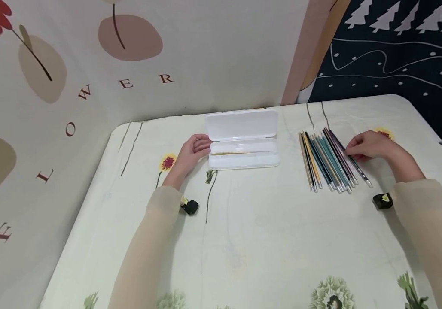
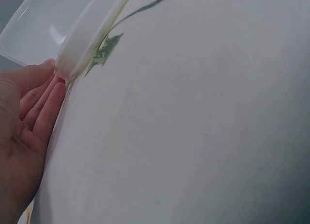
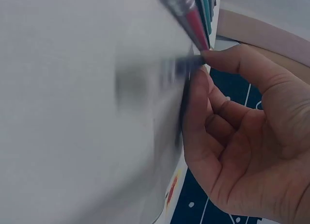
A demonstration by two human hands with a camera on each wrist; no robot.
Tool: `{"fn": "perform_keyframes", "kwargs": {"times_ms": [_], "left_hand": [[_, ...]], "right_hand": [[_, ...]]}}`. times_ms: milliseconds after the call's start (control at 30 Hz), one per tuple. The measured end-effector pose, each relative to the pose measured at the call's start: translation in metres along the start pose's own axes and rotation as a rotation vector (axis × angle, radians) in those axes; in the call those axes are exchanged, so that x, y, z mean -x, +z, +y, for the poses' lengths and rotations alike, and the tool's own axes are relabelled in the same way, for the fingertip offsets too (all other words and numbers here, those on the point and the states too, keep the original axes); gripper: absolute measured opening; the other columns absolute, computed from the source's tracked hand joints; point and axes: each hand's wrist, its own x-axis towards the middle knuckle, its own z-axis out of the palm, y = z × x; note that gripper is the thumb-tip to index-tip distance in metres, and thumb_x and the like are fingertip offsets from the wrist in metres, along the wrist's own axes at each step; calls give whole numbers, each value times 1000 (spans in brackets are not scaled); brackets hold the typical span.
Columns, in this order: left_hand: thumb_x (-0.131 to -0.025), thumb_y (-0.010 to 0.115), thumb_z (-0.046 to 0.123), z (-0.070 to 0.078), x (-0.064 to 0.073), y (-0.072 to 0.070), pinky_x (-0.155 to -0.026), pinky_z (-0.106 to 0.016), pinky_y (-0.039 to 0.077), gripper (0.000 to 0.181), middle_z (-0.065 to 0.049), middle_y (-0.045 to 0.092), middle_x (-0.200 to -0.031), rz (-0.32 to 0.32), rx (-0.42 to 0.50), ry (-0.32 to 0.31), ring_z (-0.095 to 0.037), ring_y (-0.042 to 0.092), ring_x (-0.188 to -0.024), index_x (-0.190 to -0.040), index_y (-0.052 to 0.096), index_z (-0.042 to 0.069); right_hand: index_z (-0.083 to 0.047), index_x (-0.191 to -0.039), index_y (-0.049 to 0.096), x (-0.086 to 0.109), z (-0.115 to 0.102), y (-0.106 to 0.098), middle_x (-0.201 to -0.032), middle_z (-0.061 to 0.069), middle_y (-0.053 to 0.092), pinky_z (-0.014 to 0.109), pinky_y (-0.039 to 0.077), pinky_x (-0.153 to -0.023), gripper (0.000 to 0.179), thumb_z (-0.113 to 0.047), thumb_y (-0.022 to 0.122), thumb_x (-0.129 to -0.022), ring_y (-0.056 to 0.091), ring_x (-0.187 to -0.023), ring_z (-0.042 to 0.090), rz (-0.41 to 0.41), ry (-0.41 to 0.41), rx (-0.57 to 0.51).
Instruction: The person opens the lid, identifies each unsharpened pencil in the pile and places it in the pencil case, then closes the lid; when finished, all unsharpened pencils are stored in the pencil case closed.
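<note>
A white pencil case [image 1: 244, 162] lies with its lid [image 1: 242, 125] raised and one yellowish pencil [image 1: 230, 153] inside. My left hand [image 1: 190, 155] holds the case's left end; in the left wrist view the thumb and fingertips pinch its corner [image 2: 72, 64]. Farther right, my right hand [image 1: 371, 145] pinches a dark pencil [image 1: 363, 175] between thumb and index finger, at the right side of a row of pencils [image 1: 327, 161]. That row has black, yellow, teal and purple ones, eraser ends toward me. The held pencil [image 3: 180, 66] is blurred in the right wrist view.
The table wears a pale cloth [image 1: 251, 240] with printed flowers. A patterned wall hanging [image 1: 221, 56] rises behind its far edge, and a dark tree-print cloth [image 1: 394, 64] hangs at the back right. Small black devices [image 1: 190, 207] sit at both wrists.
</note>
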Motion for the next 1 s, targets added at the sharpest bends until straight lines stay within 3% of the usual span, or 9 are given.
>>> {"fn": "perform_keyframes", "kwargs": {"times_ms": [167, 300, 567, 667, 867, 1000], "left_hand": [[-98, 62, 8, 0, -1, 1, -114, -34, 45, 42, -16, 60, -139, -2, 3, 4, -27, 59, -129, -138, 48, 5], [-98, 62, 7, 1, 0, 1, -115, -36, 44, 43, -16, 60, -140, -4, 16, -16, -28, 58, -131, -138, 48, 5], [-98, 60, 1, 18, 5, 0, -117, -40, 42, 44, -20, 57, -142, -24, 35, -50, -33, 55, -133, -139, 46, 0], [-98, 60, 4, 14, 4, 0, -116, -38, 43, 43, -19, 57, -142, -29, 19, -31, -31, 56, -132, -139, 47, 2], [-98, 62, 9, -1, -1, 0, -115, -38, 44, 42, -14, 61, -139, -12, -12, 1, -27, 59, -129, -138, 48, 6], [-99, 61, 9, -1, 2, 0, -114, -36, 45, 41, -14, 61, -139, -2, -20, -2, -26, 59, -129, -138, 48, 7]], "right_hand": [[13, -105, 59, 3, 2, 0, -82, 6, 61, 23, 53, -61, 34, -20, 61, -94, 58, -71, 12, 43, -12, 34], [11, -106, 57, 6, 3, -4, -88, 2, 68, 20, 52, -62, 34, -22, 56, -99, 56, -72, 5, 75, -65, 13], [6, -124, 41, 15, 4, -5, -83, -12, 60, 21, 54, -63, 31, -18, 48, -105, 56, -70, 4, 120, -155, -178], [2, -130, 38, 17, 5, -4, -85, -21, 62, 23, 51, -61, 31, -13, 47, -105, 54, -68, 9, 113, -193, -220], [-13, -126, 47, 21, 0, -2, -97, -23, 70, 27, 46, -56, 21, -8, 45, -105, 50, -65, 16, 60, -288, -315], [-18, -116, 57, 20, -10, 0, -91, -14, 73, 24, 51, -57, 14, -13, 50, -105, 55, -66, 15, 57, -292, -279]]}}
